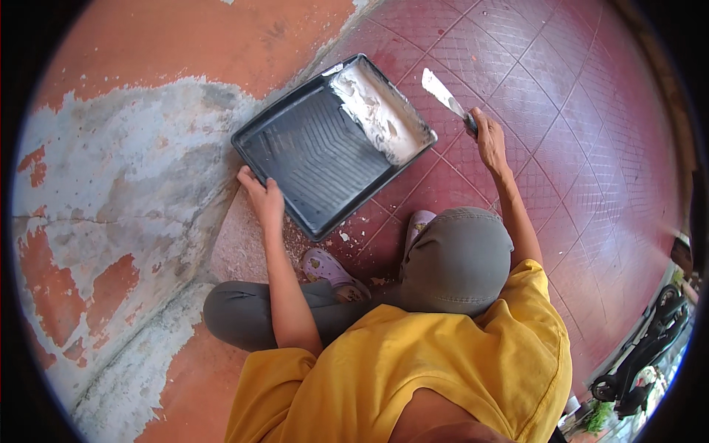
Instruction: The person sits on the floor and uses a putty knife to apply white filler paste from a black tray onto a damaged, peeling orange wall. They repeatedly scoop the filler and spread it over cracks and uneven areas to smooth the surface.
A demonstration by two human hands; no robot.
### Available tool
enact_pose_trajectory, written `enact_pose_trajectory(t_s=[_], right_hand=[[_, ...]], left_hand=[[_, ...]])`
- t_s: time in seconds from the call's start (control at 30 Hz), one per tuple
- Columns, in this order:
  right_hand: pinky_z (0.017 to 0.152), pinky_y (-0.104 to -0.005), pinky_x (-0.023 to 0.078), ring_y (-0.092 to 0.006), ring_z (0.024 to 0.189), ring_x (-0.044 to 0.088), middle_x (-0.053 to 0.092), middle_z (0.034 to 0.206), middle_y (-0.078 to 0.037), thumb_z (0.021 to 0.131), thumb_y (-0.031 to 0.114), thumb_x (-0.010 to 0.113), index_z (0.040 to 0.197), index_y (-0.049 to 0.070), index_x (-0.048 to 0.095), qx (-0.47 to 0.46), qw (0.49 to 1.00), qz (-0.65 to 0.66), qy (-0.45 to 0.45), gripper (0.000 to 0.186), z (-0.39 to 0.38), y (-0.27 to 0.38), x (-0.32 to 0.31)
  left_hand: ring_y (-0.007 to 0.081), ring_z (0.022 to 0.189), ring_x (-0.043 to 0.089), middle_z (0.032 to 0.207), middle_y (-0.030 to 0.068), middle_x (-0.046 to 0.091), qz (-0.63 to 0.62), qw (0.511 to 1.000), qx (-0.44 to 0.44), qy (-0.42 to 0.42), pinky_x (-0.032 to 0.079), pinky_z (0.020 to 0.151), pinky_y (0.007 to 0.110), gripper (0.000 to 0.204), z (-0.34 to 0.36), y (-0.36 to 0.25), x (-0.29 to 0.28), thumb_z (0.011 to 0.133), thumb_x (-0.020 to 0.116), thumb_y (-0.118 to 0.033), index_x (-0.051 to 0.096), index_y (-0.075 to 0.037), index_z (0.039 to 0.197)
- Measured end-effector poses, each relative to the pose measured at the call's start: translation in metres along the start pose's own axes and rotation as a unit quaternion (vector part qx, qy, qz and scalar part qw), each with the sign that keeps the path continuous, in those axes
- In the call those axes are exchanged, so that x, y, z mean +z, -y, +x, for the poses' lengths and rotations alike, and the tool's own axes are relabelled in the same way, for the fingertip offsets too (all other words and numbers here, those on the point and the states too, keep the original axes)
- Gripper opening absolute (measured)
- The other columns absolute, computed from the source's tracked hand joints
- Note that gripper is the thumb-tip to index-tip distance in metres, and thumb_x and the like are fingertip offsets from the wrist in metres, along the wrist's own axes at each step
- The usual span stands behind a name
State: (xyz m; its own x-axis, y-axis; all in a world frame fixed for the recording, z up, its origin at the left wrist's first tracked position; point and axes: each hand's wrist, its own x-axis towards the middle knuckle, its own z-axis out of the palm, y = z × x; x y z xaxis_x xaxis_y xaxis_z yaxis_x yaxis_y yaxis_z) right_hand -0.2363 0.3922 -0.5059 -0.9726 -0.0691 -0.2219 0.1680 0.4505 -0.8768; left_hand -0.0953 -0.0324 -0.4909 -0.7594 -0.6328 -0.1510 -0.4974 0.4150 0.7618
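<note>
A black ribbed paint tray (303, 159) is held up in front of me, tilted, with my left hand (262, 196) gripping its near left edge. White paste (380, 114), thick and smeared, fills the deep end at the tray's far right. Off to the right of the tray, my right hand (487, 136) is wrapped round the dark handle of a putty knife (443, 93). White paste coats the knife's blade, which points up and left, apart from the tray.
To the left stands an orange wall (162, 44) with a large peeled grey-white patch (140, 148). Dark red tiles (591, 148) cover the floor, with pale crumbs (347, 236) scattered near my shoes (329, 267). A black wheeled thing (642, 354) is at the far lower right.
</note>
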Motion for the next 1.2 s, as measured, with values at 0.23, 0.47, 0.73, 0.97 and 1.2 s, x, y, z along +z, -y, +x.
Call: enact_pose_trajectory(t_s=[0.23, 0.47, 0.73, 0.97, 1.2], right_hand=[[0.051, -0.0426, 0.047, -0.0319, 0.052, 0.061, 0.058, 0.055, -0.013, 0.085, 0.061, 0.057, 0.084, 0.01, 0.069, -0.196, 0.925, -0.288, 0.154, 0.052, 0.001, -0.026, 0.081], [0.051, -0.042, 0.049, -0.0311, 0.053, 0.063, 0.061, 0.054, -0.012, 0.084, 0.064, 0.056, 0.086, 0.014, 0.069, -0.319, 0.875, -0.311, 0.19, 0.052, 0.023, -0.038, 0.115], [0.054, -0.0415, 0.051, -0.0296, 0.059, 0.066, 0.066, 0.063, -0.009, 0.086, 0.063, 0.054, 0.087, 0.015, 0.069, -0.283, 0.853, -0.357, 0.254, 0.051, 0.043, -0.043, 0.095], [0.051, -0.0417, 0.048, -0.0292, 0.059, 0.065, 0.064, 0.063, -0.01, 0.087, 0.055, 0.058, 0.081, 0.013, 0.067, -0.262, 0.836, -0.406, 0.259, 0.043, 0.053, -0.044, 0.063], [0.049, -0.04, 0.047, -0.0273, 0.053, 0.063, 0.062, 0.059, -0.01, 0.084, 0.06, 0.062, 0.077, 0.01, 0.068, -0.218, 0.874, -0.395, 0.182, 0.05, 0.042, -0.042, -0.003]], left_hand=[[0.0456, 0.086, 0.064, 0.092, 0.0267, 0.067, 0.314, 0.94, -0.011, -0.132, 0.049, 0.075, 0.052, 0.047, 0.01, -0.003, -0.043, 0.097, 0.047, -0.017, 0.036, -0.022, 0.143], [0.0419, 0.081, 0.066, 0.086, 0.0259, 0.067, 0.337, 0.927, -0.049, -0.157, 0.05, 0.072, 0.048, 0.046, 0.005, -0.015, -0.033, 0.096, 0.051, -0.018, 0.046, -0.021, 0.141], [0.0412, 0.073, 0.067, 0.079, 0.0242, 0.068, 0.378, 0.907, 0.011, -0.186, 0.051, 0.064, 0.048, 0.044, 0.007, -0.003, -0.031, 0.096, 0.05, -0.018, 0.047, -0.016, 0.139], [0.0408, 0.067, 0.065, 0.072, 0.0222, 0.067, 0.376, 0.904, -0.004, -0.202, 0.049, 0.062, 0.048, 0.044, 0.008, 0.005, -0.035, 0.095, 0.052, -0.022, 0.048, -0.019, 0.139], [0.0398, 0.062, 0.063, 0.067, 0.0215, 0.065, 0.383, 0.897, 0.022, -0.219, 0.048, 0.059, 0.047, 0.044, 0.008, 0.024, -0.033, 0.095, 0.053, -0.022, 0.049, -0.018, 0.139]])
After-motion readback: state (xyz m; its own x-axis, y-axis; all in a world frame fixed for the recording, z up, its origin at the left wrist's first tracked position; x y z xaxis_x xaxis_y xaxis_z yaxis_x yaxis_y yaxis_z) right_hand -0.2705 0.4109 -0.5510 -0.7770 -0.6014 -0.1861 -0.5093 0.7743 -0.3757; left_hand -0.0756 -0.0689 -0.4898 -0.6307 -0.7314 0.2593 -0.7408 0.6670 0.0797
